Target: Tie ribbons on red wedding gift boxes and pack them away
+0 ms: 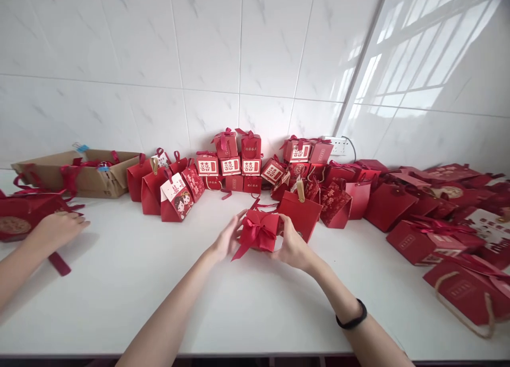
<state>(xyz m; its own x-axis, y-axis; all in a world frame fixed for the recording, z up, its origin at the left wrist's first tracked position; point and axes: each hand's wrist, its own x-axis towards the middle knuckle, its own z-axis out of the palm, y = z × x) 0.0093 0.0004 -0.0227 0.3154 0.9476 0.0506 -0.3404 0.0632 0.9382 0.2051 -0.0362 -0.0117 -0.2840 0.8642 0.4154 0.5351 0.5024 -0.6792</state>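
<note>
A small red gift box with a red ribbon bow on its top is held at the middle of the white table. My left hand presses on its left side, and my right hand, on the arm with a black band, grips its right side. Just behind my right hand stands a larger red bag with a tan tab at its top. Stacked red boxes with ribbons and white labels stand farther back, near the wall.
Another person's hand is at a red box at the far left. A cardboard box holds ribboned items. Red bags stand left of centre. Many red boxes crowd the right side. A power strip lies at the wall.
</note>
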